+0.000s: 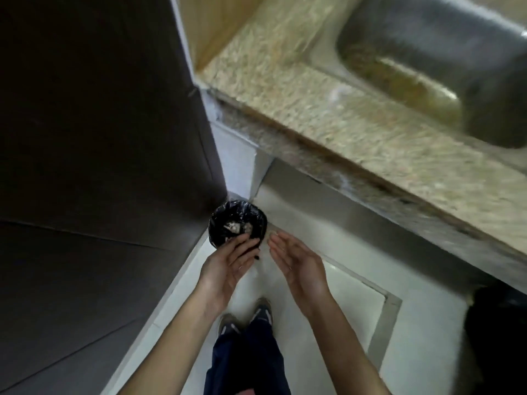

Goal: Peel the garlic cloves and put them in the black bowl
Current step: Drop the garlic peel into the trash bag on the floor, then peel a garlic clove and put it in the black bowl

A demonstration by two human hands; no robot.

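Observation:
A round black container [228, 216] lined with a shiny black plastic bag stands on the floor in the corner, with pale papery scraps [235, 227] inside. My left hand [231, 263] hovers over its near rim, fingers spread and holding nothing. My right hand [296, 263] is just to the right, palm turned toward the left hand, also holding nothing. The hands are apart, not touching. I see no garlic cloves. Whether this container is the task's black bowl I cannot tell.
A speckled stone counter [313, 115] with a steel sink [427, 52] runs along the upper right. A tall dark panel [99, 109] fills the left. My shoes [245, 317] stand on the white floor [342, 295]. A dark object [499, 337] sits at the lower right.

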